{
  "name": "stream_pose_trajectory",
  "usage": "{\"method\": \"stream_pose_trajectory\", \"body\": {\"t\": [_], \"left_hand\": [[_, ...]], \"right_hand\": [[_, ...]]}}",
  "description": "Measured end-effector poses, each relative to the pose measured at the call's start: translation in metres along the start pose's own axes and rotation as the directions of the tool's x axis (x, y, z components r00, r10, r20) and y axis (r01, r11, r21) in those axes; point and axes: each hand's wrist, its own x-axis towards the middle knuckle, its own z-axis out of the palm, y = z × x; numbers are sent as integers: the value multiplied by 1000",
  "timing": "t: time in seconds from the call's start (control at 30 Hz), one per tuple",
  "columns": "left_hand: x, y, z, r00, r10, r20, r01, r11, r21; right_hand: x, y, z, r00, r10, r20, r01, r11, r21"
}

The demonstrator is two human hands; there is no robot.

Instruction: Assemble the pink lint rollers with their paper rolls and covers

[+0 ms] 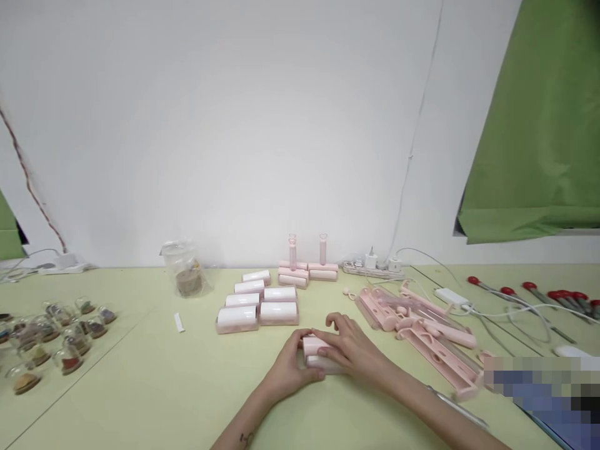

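- Gripping the pink roller (313,351) two-handed: our left hand (287,370) and right hand (350,351) both wrap it, low at the table (154,375) centre.
- Risk, we think: an uneven squeeze pops it loose into the roller rows (279,311) just behind.

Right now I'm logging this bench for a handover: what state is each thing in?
Pink roller: lying flat, clasped between left hand and right hand.
White rolls: lying on their sides in two rows.
Two pink handles: standing upright at the back.
Power strip: adapters plugged in.
Plastic bag: upright, brown contents.
Pink parts: loose heap.
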Motion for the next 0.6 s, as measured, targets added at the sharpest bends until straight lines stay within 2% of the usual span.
{"method": "stream_pose_trajectory", "body": {"t": [0.07, 0.17, 0.3, 0.37, 0.47, 0.6], "left_hand": [[-1, -2, 0, 997, 71, 10, -72, 995, 71], [-2, -4, -2, 985, 164, 56, -172, 966, 193], [-4, -4, -6, 984, 159, 79, -174, 954, 246], [-4, -4, -6, 989, 136, 64, -148, 956, 252], [-4, -4, -4, 998, 56, 24, -60, 976, 211], [-4, 0, -3, 1000, -7, 17, 4, 986, 166]], "right_hand": [[2, 13, -13, 995, 91, -32, -93, 993, -70], [14, 55, -40, 959, 271, -82, -281, 944, -175], [21, 116, -62, 861, 501, -92, -505, 819, -273], [18, 133, -65, 828, 555, -81, -553, 784, -283], [11, 138, -73, 839, 538, -82, -540, 806, -243], [11, 110, -89, 899, 428, -95, -434, 898, -70]]}}
